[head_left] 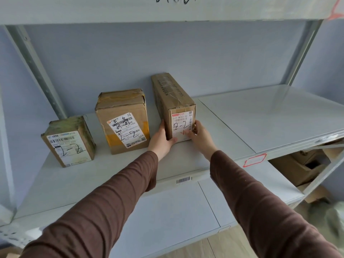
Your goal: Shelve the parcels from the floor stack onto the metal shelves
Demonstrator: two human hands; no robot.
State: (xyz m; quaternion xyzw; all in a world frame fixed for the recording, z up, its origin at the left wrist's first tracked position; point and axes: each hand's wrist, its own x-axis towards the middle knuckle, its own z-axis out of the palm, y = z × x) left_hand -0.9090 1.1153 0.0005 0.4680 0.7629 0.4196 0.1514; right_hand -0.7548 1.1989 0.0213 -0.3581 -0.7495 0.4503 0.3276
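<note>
A long, thin brown cardboard box (175,107) sits on the grey metal shelf (242,127), with its short end and white label facing the person. The label has "2-2" written on it in black pen. The left hand (162,140) holds the box's left side near the bottom, with the thumb curled under the front corner. The right hand (200,135) holds the right side, and its fingers (193,127) bend around the front edge onto the label. Both arms wear brown sleeves (115,192).

Just to the left stands a taller brown cardboard box (122,120) with tape on top and a white label. Further left is a small brown box wrapped in greenish tape (68,140), also marked "2-2". The three boxes stand in a row, not touching.

Below on the right, an open cardboard box (301,166) rests on a lower shelf.
</note>
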